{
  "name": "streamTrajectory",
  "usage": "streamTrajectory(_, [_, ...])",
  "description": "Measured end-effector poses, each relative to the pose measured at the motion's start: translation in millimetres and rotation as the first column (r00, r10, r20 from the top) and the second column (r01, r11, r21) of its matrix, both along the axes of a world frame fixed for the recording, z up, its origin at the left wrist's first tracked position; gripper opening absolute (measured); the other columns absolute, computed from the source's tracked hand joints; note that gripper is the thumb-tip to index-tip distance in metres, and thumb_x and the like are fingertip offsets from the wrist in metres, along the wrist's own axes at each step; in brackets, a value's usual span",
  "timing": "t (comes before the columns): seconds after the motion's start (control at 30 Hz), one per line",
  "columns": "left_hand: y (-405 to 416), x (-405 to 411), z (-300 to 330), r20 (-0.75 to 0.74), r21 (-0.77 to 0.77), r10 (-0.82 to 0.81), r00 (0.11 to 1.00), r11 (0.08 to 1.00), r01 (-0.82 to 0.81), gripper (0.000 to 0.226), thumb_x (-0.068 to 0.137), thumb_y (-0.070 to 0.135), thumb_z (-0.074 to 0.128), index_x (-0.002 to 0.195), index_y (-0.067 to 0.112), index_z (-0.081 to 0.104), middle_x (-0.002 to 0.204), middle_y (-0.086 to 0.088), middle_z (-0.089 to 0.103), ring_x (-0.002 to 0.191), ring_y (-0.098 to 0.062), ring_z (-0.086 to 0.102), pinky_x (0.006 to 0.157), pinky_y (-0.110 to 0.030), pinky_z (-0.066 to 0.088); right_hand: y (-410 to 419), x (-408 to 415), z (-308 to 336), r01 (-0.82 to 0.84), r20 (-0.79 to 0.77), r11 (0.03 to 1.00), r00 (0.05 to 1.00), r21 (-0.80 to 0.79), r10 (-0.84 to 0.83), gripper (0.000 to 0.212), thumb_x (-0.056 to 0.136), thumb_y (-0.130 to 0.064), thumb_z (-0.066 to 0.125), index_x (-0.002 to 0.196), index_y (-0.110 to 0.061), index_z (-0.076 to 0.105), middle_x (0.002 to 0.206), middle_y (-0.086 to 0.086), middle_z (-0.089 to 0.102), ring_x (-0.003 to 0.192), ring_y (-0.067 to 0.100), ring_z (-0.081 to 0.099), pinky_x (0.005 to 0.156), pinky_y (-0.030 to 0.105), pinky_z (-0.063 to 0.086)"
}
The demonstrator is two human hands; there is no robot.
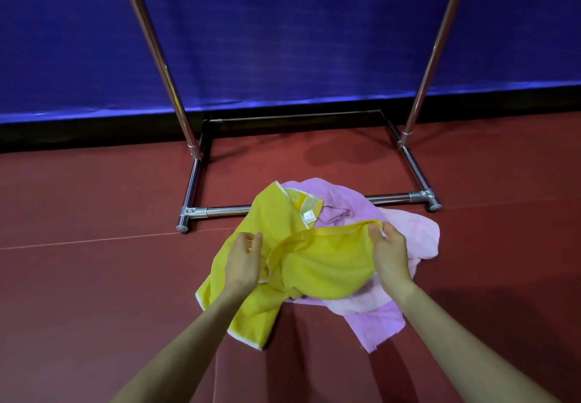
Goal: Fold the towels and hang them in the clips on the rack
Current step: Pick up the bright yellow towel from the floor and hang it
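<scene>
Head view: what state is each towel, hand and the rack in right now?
yellow towel: crumpled, unfolded, edge lifted by both hands
pink towel: crumpled on the floor under the yellow one
left hand: pinching the yellow hem
right hand: pinching the yellow hem
rack: standing, clips out of view

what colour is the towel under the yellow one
Pink towel, seen in the head view.

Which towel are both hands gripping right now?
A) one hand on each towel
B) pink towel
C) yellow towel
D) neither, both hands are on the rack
C: the left hand and right hand both pinch the hem of the yellow towel, which lies on top of the pink towel on the floor in front of the rack.
</scene>
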State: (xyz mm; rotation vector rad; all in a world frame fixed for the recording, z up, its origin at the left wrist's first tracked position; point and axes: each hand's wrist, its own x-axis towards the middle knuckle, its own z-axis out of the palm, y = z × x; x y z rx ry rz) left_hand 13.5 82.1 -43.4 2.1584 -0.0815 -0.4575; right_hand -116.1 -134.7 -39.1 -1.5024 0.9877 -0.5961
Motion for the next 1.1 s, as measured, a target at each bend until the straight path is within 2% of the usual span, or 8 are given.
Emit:
streamTrajectory(0.23, [-0.9, -20.2, -20.7, -0.043, 0.182, -0.447, 0.894, 0.876, 0.447, 0.097, 0.066, 0.062, 0.072, 0.141, 0.020, 0.026, 0.142, -0.003, 0.040, 0.130, -0.021, 0.041, 0.104, -0.042, 0.038, 8.6, -3.3, -5.3, -0.072, -0.021, 0.997, 0.997, 0.017, 0.072, 0.019, 0.094, -0.009, 0.048, 0.089, 0.003, 0.061, 0.076, 0.016, 0.061, 0.071, 0.019, 0.052, 0.062, 0.025, 0.041])
streamTrajectory(0.4, [-3.9, -28.3, -26.2, 0.204, 0.574, -0.642, 0.739, 0.690, 0.441, 0.054, 0.087, 0.040, 0.055, 0.135, 0.019, 0.042, 0.140, 0.000, 0.038, 0.125, -0.025, 0.042, 0.099, -0.038, 0.037, 12.6, -8.7, -6.1, -0.120, -0.034, 0.992, 0.992, 0.030, 0.121, 0.023, 0.096, -0.012, 0.048, 0.086, 0.007, 0.057, 0.072, 0.014, 0.055, 0.070, 0.018, 0.050, 0.066, 0.033, 0.040])
streamTrajectory(0.5, [-5.5, -20.9, -16.5, 0.378, 0.277, -0.401, 0.834, 0.909, 0.312, 0.025, 0.091, 0.016, 0.052, 0.112, 0.005, 0.062, 0.106, -0.008, 0.055, 0.101, -0.030, 0.055, 0.085, -0.038, 0.045, 11.3, -10.6, -3.3, -0.120, -0.036, 0.993, 0.992, 0.014, 0.121, 0.023, 0.096, -0.013, 0.048, 0.085, 0.004, 0.058, 0.071, 0.013, 0.053, 0.069, 0.018, 0.049, 0.067, 0.034, 0.039])
streamTrajectory(0.63, [-17.3, -8.1, 26.6, 0.093, -0.158, -0.118, 0.989, 0.979, 0.132, 0.025, 0.093, 0.011, 0.053, 0.118, 0.013, 0.057, 0.076, -0.005, 0.054, 0.064, -0.013, 0.052, 0.062, -0.021, 0.039, 11.3, -10.9, 5.4, -0.065, -0.022, 0.997, 0.998, -0.029, 0.064, 0.025, 0.096, -0.011, 0.048, 0.074, -0.009, 0.058, 0.062, 0.000, 0.054, 0.062, 0.013, 0.046, 0.064, 0.031, 0.038])
streamTrajectory(0.73, [-25.4, -3.2, 61.5, -0.048, -0.315, -0.308, 0.950, 0.908, 0.278, 0.022, 0.092, 0.003, 0.049, 0.101, 0.018, 0.063, 0.064, -0.001, 0.048, 0.047, -0.005, 0.038, 0.048, -0.019, 0.034, 15.0, -7.1, 15.1, -0.030, -0.008, 0.999, 1.000, -0.042, 0.030, 0.033, 0.097, -0.013, 0.049, 0.063, -0.015, 0.048, 0.055, -0.005, 0.044, 0.058, 0.012, 0.041, 0.061, 0.031, 0.034])
streamTrajectory(0.9, [-30.3, 2.5, 86.4, -0.347, -0.449, -0.555, 0.756, 0.806, 0.386, 0.048, 0.078, -0.004, 0.033, 0.084, 0.017, 0.076, 0.078, -0.007, 0.064, 0.065, -0.014, 0.058, 0.060, -0.023, 0.050, 16.4, -3.0, 32.8, -0.041, 0.093, 0.999, 0.995, -0.014, 0.042, 0.033, 0.096, -0.012, 0.050, 0.064, -0.011, 0.047, 0.052, -0.007, 0.044, 0.052, 0.003, 0.040, 0.058, 0.024, 0.035])
streamTrajectory(1.0, [-23.7, 5.3, 90.2, -0.339, -0.412, -0.608, 0.718, 0.782, 0.467, 0.049, 0.067, 0.000, 0.036, 0.095, 0.018, 0.073, 0.094, -0.016, 0.061, 0.086, -0.028, 0.057, 0.080, -0.037, 0.052, 17.3, -3.0, 42.6, -0.093, 0.166, 0.995, 0.982, -0.018, 0.095, 0.032, 0.095, -0.009, 0.052, 0.064, -0.010, 0.044, 0.051, -0.013, 0.038, 0.050, 0.000, 0.034, 0.050, 0.018, 0.032])
streamTrajectory(1.1, [-17.0, -3.8, 103.7, -0.196, -0.371, -0.692, 0.695, 0.708, 0.601, 0.046, 0.077, -0.016, 0.034, 0.105, 0.010, 0.060, 0.092, -0.012, 0.066, 0.083, -0.019, 0.061, 0.073, -0.024, 0.050, 20.9, -2.8, 51.4, -0.150, 0.189, 0.987, 0.969, -0.055, 0.158, 0.037, 0.093, -0.006, 0.054, 0.060, -0.015, 0.040, 0.048, -0.015, 0.037, 0.051, 0.001, 0.032, 0.051, 0.020, 0.029])
